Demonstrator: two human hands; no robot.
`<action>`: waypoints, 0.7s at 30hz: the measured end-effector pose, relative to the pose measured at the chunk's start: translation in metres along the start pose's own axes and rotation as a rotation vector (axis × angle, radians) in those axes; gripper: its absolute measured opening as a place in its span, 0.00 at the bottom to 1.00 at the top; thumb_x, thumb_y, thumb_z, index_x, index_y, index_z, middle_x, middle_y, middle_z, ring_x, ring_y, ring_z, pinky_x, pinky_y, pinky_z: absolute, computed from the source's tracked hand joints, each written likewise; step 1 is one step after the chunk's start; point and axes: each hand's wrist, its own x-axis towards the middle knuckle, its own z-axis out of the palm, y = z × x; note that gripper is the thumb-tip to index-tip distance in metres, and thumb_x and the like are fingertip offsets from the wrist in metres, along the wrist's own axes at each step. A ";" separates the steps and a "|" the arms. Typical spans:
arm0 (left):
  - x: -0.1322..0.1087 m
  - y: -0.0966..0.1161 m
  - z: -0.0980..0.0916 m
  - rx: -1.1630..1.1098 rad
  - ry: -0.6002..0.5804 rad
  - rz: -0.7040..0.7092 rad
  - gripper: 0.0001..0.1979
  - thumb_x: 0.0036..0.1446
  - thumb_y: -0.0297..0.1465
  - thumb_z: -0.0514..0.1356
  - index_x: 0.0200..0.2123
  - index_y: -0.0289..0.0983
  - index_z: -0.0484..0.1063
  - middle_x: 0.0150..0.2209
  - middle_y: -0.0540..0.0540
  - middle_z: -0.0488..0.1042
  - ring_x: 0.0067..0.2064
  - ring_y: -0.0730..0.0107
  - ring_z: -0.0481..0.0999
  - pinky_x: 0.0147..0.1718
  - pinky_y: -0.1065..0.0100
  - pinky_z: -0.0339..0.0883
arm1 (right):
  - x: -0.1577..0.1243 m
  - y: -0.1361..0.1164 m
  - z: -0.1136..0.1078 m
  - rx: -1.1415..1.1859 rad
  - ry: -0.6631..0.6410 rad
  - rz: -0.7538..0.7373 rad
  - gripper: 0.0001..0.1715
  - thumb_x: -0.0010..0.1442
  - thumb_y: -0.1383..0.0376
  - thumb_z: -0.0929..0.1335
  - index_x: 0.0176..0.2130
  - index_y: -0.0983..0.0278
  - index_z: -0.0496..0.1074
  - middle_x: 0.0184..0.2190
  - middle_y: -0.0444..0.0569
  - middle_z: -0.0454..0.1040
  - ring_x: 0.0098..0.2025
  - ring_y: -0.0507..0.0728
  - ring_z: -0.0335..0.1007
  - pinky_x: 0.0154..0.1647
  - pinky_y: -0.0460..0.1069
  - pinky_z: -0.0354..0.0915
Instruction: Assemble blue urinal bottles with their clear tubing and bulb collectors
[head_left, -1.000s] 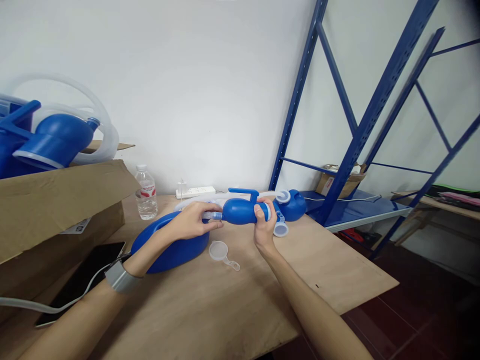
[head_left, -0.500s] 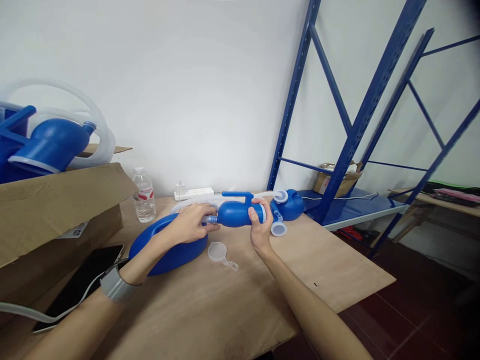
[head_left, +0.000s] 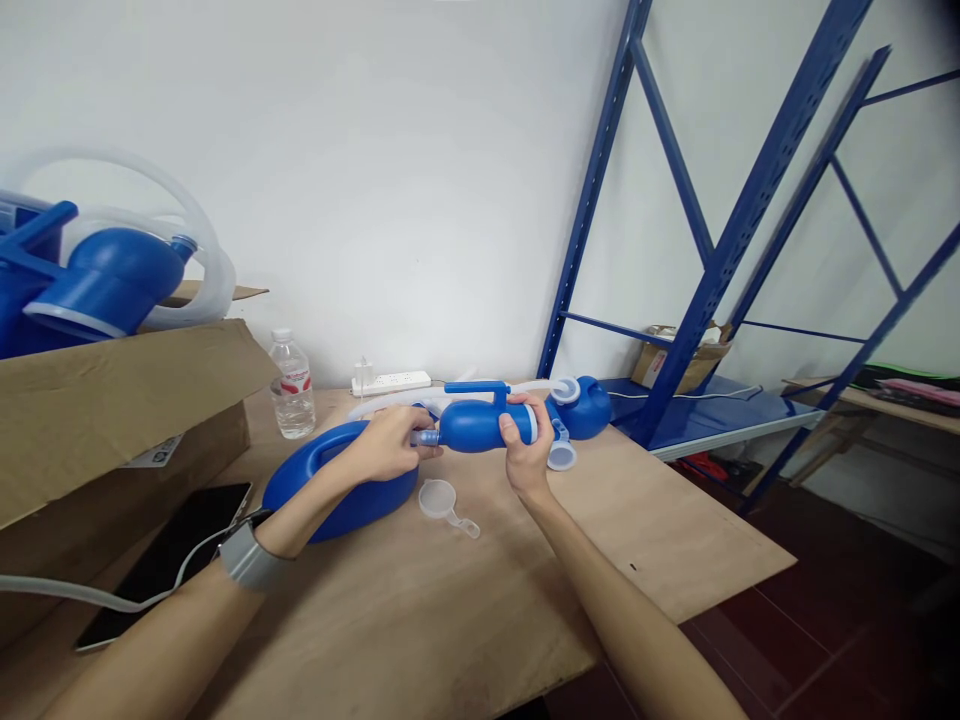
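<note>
My right hand (head_left: 529,452) is wrapped round the wide, white-rimmed end of a small blue plastic bottle (head_left: 469,428) with a bar handle on top. The bottle lies level above the table, its narrow end to the left. There my left hand (head_left: 394,443) pinches a clear ribbed hose connector (head_left: 426,438) that meets the bottle's end; its fingertips are partly hidden. Below and behind my left wrist rests a larger blue plastic jug (head_left: 341,510). Nearer me, a translucent round cap with a strap (head_left: 437,498) lies flat on the wood.
Another blue bottle (head_left: 592,408) with a white opening and a hanging cap (head_left: 561,457) lies at right. A cardboard box (head_left: 135,400) holding blue parts and hoses, a water bottle (head_left: 292,390) and a tablet (head_left: 169,560) are at left. A power strip (head_left: 394,383) stands by the wall.
The view has shifted slightly, so everything sits a little differently in the picture. Both hands keep their hold on the blue bottle and its connector.
</note>
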 end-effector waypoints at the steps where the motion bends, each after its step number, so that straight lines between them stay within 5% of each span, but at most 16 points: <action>1: 0.000 0.000 -0.001 -0.044 -0.032 -0.002 0.10 0.52 0.38 0.62 0.29 0.37 0.74 0.29 0.50 0.74 0.31 0.66 0.70 0.30 0.67 0.57 | 0.001 0.000 -0.001 -0.007 -0.008 -0.018 0.13 0.55 0.57 0.70 0.39 0.61 0.71 0.38 0.48 0.76 0.43 0.61 0.72 0.49 0.56 0.65; 7: -0.001 -0.006 -0.008 -0.228 -0.190 0.007 0.12 0.50 0.40 0.64 0.28 0.36 0.76 0.24 0.52 0.68 0.28 0.70 0.65 0.27 0.69 0.55 | 0.005 0.002 -0.007 -0.020 -0.048 -0.086 0.14 0.54 0.56 0.71 0.39 0.61 0.71 0.37 0.48 0.77 0.42 0.61 0.73 0.48 0.56 0.66; 12: 0.001 -0.012 -0.004 -0.220 -0.069 -0.014 0.13 0.50 0.41 0.64 0.27 0.37 0.75 0.22 0.53 0.64 0.26 0.70 0.63 0.26 0.68 0.53 | 0.005 0.000 -0.003 -0.047 0.014 -0.026 0.15 0.54 0.55 0.71 0.38 0.61 0.72 0.37 0.48 0.76 0.42 0.62 0.72 0.49 0.56 0.66; 21: 0.004 -0.012 0.006 -0.164 0.085 0.011 0.11 0.54 0.39 0.60 0.27 0.37 0.72 0.27 0.50 0.72 0.30 0.67 0.68 0.30 0.66 0.56 | 0.005 0.005 0.006 0.014 0.067 0.237 0.17 0.55 0.52 0.71 0.36 0.63 0.71 0.36 0.48 0.74 0.42 0.59 0.70 0.49 0.54 0.65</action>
